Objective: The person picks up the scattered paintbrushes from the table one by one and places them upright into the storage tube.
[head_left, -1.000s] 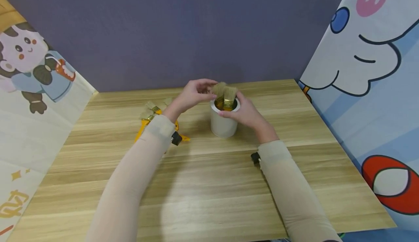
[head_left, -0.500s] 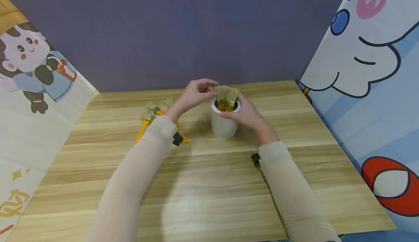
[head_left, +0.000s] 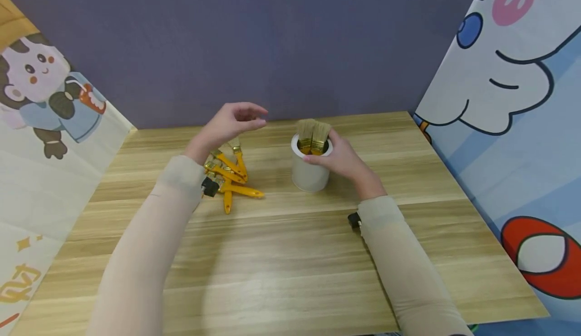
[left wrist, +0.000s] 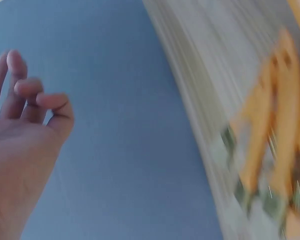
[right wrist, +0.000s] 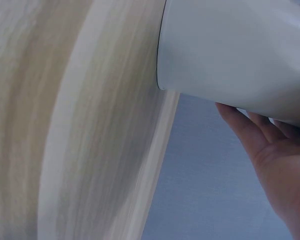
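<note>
A white cylindrical holder (head_left: 310, 173) stands upright on the table, and two paintbrushes (head_left: 320, 133) poke out of it, bristles up. My right hand (head_left: 342, 157) grips the holder near its rim, thumb in front and fingers behind. In the right wrist view, fingertips touch the holder's wall (right wrist: 230, 50). My left hand (head_left: 233, 122) is in the air left of the holder, fingers loosely bent with nothing between them. Below it lies a pile of paintbrushes with yellow handles (head_left: 242, 190), partly covered by the left wrist. The left wrist view shows these yellow brushes (left wrist: 288, 115) blurred.
The wood-grain table (head_left: 290, 265) ends at a dark blue wall (head_left: 272, 43) at the back. Printed cartoon panels (head_left: 508, 84) flank it on both sides. Small black devices (head_left: 210, 186) are strapped at the wrists.
The left brush in the holder has settled upright beside the other. My left hand has let go and moved left, uncovering more of the brush pile. The right hand stays on the holder.
</note>
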Demonstrator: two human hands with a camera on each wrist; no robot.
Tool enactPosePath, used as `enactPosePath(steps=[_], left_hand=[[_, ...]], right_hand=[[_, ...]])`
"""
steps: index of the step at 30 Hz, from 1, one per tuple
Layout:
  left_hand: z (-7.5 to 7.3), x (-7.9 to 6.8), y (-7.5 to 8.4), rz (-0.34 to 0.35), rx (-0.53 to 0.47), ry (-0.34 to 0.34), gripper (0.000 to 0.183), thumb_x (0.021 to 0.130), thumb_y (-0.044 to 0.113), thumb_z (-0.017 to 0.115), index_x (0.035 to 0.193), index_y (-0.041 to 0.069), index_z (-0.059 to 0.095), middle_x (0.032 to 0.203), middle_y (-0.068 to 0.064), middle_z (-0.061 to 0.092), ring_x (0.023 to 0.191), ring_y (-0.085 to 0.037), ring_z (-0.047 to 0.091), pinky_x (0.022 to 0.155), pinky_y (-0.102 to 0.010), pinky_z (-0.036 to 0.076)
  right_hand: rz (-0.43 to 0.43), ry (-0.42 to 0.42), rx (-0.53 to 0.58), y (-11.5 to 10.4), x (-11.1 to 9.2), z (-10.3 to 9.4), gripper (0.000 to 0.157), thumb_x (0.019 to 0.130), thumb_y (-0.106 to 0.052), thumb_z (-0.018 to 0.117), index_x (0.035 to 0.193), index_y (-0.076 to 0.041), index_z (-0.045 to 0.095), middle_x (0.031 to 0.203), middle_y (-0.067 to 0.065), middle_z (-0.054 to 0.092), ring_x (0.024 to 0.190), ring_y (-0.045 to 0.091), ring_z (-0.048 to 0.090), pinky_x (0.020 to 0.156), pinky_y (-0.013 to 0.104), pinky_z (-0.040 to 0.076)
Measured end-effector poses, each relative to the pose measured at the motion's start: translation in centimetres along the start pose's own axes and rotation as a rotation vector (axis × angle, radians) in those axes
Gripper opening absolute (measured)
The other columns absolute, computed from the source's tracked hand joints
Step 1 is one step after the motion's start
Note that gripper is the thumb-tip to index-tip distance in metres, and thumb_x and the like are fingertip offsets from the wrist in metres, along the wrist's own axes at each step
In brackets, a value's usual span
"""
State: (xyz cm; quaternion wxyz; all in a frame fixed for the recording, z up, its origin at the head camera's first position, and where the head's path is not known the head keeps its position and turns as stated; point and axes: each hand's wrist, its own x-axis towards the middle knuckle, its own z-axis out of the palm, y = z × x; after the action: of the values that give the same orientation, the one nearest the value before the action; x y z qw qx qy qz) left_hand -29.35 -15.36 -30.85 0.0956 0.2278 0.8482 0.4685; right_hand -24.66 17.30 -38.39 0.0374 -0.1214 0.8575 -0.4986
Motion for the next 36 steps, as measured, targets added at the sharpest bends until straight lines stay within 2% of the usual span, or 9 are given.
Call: enactPosePath(steps=[5, 9, 13, 17, 19, 21, 25, 31, 36], left_hand=[[-2.7, -3.1, -2.2, -0.097, 0.086, -0.055, 0.036, 0.101, 0.030, 0.076, 0.135, 0.019, 0.072, 0.119, -0.005, 0.069, 0.105, -0.023, 0.059, 0.087, -0.036, 0.052], [-4.0, -6.0, -4.6, -0.134, 0.199, -0.120, 0.041, 0.099, 0.030, 0.079, 0.137, 0.017, 0.071, 0.129, -0.011, 0.068, 0.105, -0.025, 0.052, 0.083, -0.038, 0.047], [-4.4, -8.6, -7.4, -0.158, 0.295, -0.161, 0.043, 0.097, 0.027, 0.080, 0.137, 0.014, 0.071, 0.139, -0.013, 0.065, 0.108, -0.028, 0.048, 0.085, -0.041, 0.042], [-3.9, -10.3, -9.6, -0.145, 0.363, -0.159, 0.046, 0.093, 0.026, 0.085, 0.135, 0.014, 0.072, 0.145, -0.013, 0.063, 0.115, -0.034, 0.051, 0.094, -0.048, 0.044], [-3.5, -10.8, -10.5, -0.135, 0.384, -0.151, 0.050, 0.090, 0.028, 0.088, 0.135, 0.014, 0.072, 0.149, -0.014, 0.059, 0.124, -0.038, 0.052, 0.102, -0.057, 0.045], [-3.2, -11.2, -11.2, -0.134, 0.400, -0.144, 0.053, 0.088, 0.029, 0.089, 0.135, 0.014, 0.072, 0.149, -0.016, 0.057, 0.133, -0.041, 0.049, 0.111, -0.066, 0.040], [-2.6, -11.3, -12.2, -0.138, 0.400, -0.144, 0.054, 0.086, 0.030, 0.090, 0.136, 0.016, 0.072, 0.144, -0.015, 0.056, 0.142, -0.046, 0.038, 0.116, -0.075, 0.030], [-2.3, -11.1, -13.3, -0.163, 0.380, -0.158, 0.055, 0.088, 0.033, 0.090, 0.137, 0.017, 0.071, 0.143, -0.017, 0.050, 0.147, -0.053, 0.029, 0.117, -0.079, 0.026], [-2.1, -10.9, -14.0, -0.175, 0.361, -0.157, 0.054, 0.088, 0.031, 0.090, 0.136, 0.016, 0.072, 0.137, -0.016, 0.052, 0.139, -0.047, 0.037, 0.116, -0.074, 0.029]], right_hand=[[0.013, 0.000, -0.003, 0.1, 0.0, 0.1, 0.102, 0.082, -0.046, 0.093, 0.163, -0.022, 0.036, 0.165, 0.015, 0.046, 0.153, 0.037, 0.045, 0.122, 0.061, 0.039], [0.011, 0.003, 0.000, 0.2, 0.1, 0.2, 0.102, 0.081, -0.046, 0.093, 0.163, -0.022, 0.036, 0.165, 0.014, 0.047, 0.153, 0.036, 0.045, 0.123, 0.061, 0.039], [0.012, -0.002, 0.001, 0.3, 0.2, 0.1, 0.104, 0.081, -0.047, 0.093, 0.163, -0.021, 0.036, 0.164, 0.014, 0.047, 0.152, 0.036, 0.045, 0.123, 0.060, 0.039], [0.019, 0.001, -0.002, 0.3, 0.2, 0.0, 0.104, 0.081, -0.047, 0.093, 0.164, -0.022, 0.035, 0.165, 0.014, 0.046, 0.152, 0.036, 0.046, 0.122, 0.061, 0.040], [0.017, 0.000, -0.002, 0.3, 0.2, 0.0, 0.104, 0.081, -0.047, 0.093, 0.164, -0.022, 0.035, 0.165, 0.013, 0.046, 0.152, 0.036, 0.046, 0.122, 0.061, 0.040], [0.016, -0.003, -0.006, 0.2, 0.2, 0.0, 0.104, 0.081, -0.048, 0.093, 0.164, -0.023, 0.035, 0.165, 0.013, 0.046, 0.152, 0.035, 0.045, 0.122, 0.061, 0.040], [0.014, -0.005, -0.007, 0.2, 0.2, 0.0, 0.104, 0.081, -0.048, 0.093, 0.164, -0.022, 0.035, 0.165, 0.013, 0.046, 0.152, 0.036, 0.046, 0.122, 0.061, 0.040], [0.004, -0.007, -0.002, 0.1, 0.1, 0.0, 0.103, 0.082, -0.045, 0.093, 0.163, -0.022, 0.036, 0.165, 0.014, 0.046, 0.152, 0.036, 0.045, 0.122, 0.061, 0.040], [0.009, -0.008, 0.000, 0.1, 0.2, 0.0, 0.102, 0.082, -0.045, 0.092, 0.164, -0.022, 0.035, 0.165, 0.013, 0.046, 0.153, 0.036, 0.045, 0.122, 0.062, 0.040]])
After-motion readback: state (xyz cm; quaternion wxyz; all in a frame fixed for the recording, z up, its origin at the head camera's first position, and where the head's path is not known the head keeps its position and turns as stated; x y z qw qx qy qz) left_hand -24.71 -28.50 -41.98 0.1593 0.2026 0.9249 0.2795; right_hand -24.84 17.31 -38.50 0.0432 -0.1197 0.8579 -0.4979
